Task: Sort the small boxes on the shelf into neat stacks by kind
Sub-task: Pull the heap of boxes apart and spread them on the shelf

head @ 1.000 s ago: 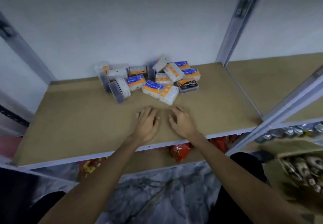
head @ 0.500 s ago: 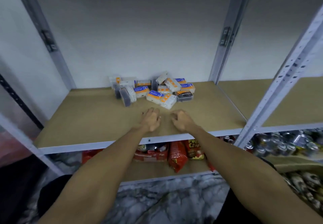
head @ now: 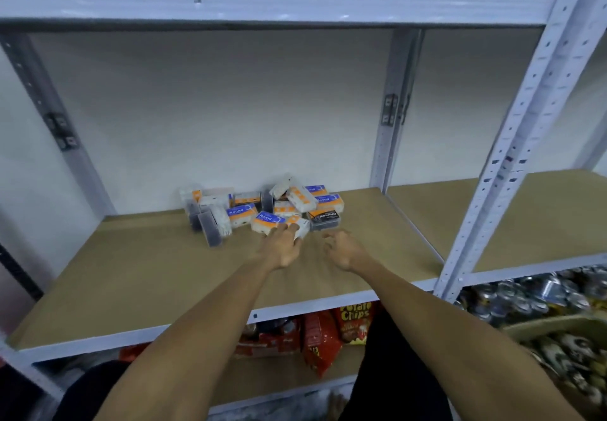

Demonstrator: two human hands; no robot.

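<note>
So the pile of small boxes (head: pixel 262 210) is sitting at the back of the shelf (head: pixel 138 276), pushed up near the wall, all jumbled and leaning on each other. Most are white with orange and blue labels, and I can read "Round" on a couple. There's a black box (head: pixel 324 219) at the right end of the pile, and a few clear boxes with dark stuff inside (head: pixel 210 228) tipped on their sides at the left end.

My left hand (head: pixel 281 247) is at the front edge of the pile, fingers touching the nearest white box (head: pixel 300 225), but I can't tell if they've actually closed on it. My right hand (head: pixel 341 249) is just to the right of that, in front of the black box, fingers loosely curled and holding nothing, not touching the pile.

The rest of the shelf in front of the pile is bare board. One level below the pile there are red chip bags (head: pixel 354 322).
</note>
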